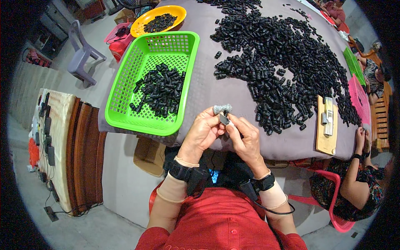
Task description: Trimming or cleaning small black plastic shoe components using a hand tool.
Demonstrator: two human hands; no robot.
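My left hand (201,132) and my right hand (246,136) meet just off the table's near edge, both closed in a pinch. Between their fingertips is a small flat grey metal piece (224,119). A silvery speckled roll (222,108) sticks out above my left index finger, with a dark bit (225,113) beside it. The fingers hide how these join and which hand bears each. To the left, a green plastic basket (193,71) holds a heap of small black cylindrical parts (160,89). Many more such black parts (275,91) lie spread over the table on the right.
The table has a grey cloth (204,100). A yellow bowl (181,17) with black bits stands behind the basket. A wooden board (327,141) with a clear-and-yellow item lies right. A person (354,187) sits on a pink chair there. A cardboard box (146,158) sits below the table.
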